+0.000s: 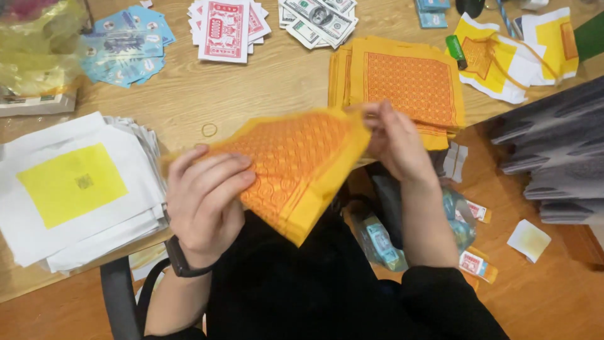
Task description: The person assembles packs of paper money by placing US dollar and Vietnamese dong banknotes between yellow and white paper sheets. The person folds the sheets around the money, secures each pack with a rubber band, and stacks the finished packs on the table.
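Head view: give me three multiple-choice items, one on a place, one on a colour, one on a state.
1. Where does the white stack with the yellow square lie?
A. table's left part
B. on the floor
C. on the lap

2. What colour is the lighter?
A. red
B. green
C. black

3. How is the orange paper bundle held?
A. left hand only
B. both hands
C. lying free

A: the white stack lies on the table at left.
B: the lighter is green.
B: left hand and right hand grip the orange paper bundle.
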